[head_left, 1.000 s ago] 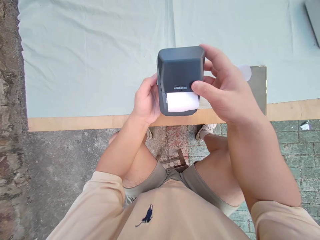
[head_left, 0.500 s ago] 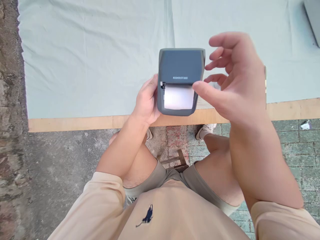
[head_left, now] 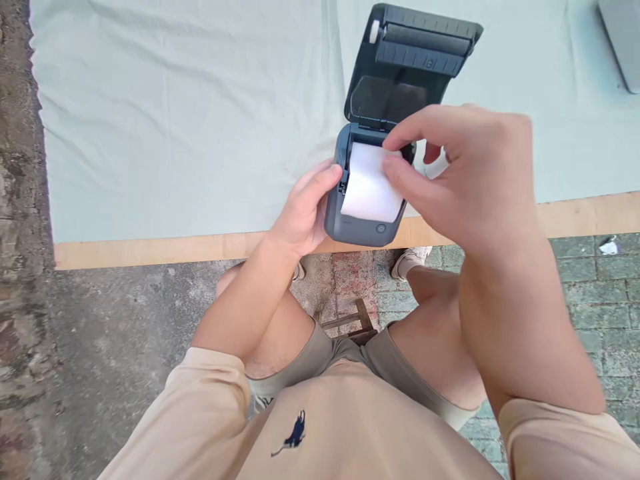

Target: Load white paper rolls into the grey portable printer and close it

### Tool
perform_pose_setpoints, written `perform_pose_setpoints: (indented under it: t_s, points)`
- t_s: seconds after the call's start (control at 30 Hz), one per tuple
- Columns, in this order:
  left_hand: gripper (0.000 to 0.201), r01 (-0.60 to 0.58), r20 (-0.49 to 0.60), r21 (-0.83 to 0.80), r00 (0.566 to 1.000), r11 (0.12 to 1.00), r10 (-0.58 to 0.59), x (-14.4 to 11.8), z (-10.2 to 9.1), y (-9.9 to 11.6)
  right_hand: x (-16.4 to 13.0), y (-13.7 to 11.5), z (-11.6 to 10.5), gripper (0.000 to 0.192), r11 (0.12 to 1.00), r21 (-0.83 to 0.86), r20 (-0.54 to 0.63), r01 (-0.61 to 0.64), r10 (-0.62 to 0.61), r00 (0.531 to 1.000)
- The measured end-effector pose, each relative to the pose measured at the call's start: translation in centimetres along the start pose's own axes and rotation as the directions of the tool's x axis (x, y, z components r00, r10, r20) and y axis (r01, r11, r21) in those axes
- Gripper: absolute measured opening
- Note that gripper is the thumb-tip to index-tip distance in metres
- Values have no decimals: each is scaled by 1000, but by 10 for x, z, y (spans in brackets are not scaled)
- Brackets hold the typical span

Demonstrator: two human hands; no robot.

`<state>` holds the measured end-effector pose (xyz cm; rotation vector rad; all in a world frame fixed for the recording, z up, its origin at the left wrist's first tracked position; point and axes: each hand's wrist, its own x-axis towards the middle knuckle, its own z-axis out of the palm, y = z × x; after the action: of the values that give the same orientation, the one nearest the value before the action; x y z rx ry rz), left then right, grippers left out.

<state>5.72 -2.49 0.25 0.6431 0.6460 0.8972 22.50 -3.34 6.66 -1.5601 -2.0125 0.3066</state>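
Note:
A dark grey label printer (head_left: 364,233) is held over the table's near edge, its hinged lid (head_left: 385,99) raised. My left hand (head_left: 307,203) wraps round the printer's left side, thumb on its upper rim. White label paper (head_left: 371,190) lies inside the open bay and hangs over the front, above a power button (head_left: 381,229). My right hand (head_left: 450,167) reaches in from the right; its thumb and index finger are pinched at the upper right of the label paper. Its other fingers curl behind, partly hidden.
A pale cloth (head_left: 175,127) with creases covers the table, leaving a wooden edge strip (head_left: 150,250) bare. A grey object (head_left: 623,40) lies at the far right corner. Below are a wooden stool (head_left: 357,323) and paved ground (head_left: 585,287).
The printer's lid has swung up from closed to raised. My right hand has moved from beside the lid to the label paper, its fingers drawing together. My left hand still holds the printer.

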Motion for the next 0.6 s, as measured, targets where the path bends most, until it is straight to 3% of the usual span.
perform_pose_setpoints:
  t_s: [0.1,0.23,0.33,0.43,0.5,0.53,0.6]
  points:
    - [21,-3,13,14,1000,1000,3,-2,0,1,-2,-2,0,18,982,-185,167,-24,56,984]
    - [15,15,65,73,998,997,-20,-5,1,2,-4,-6,2,21,928,-371,232,-37,131,964]
    - [14,40,55,110,997,993,-47,-5,-1,2,-2,-10,0,26,919,-390,262,-55,168,951]
    - [18,45,-4,49,999,998,-45,-2,-4,2,0,-15,-8,33,972,-198,222,-130,174,959]
    - [22,31,-47,-6,998,1000,-31,0,-7,3,1,-13,-16,33,979,57,146,-195,185,972]
    - [24,21,-61,-26,998,999,-22,2,-9,3,1,-9,-19,34,953,222,91,-208,193,977]
    - [27,-2,-69,-54,998,999,-2,4,-13,6,2,1,-25,38,813,549,1,-196,234,972]
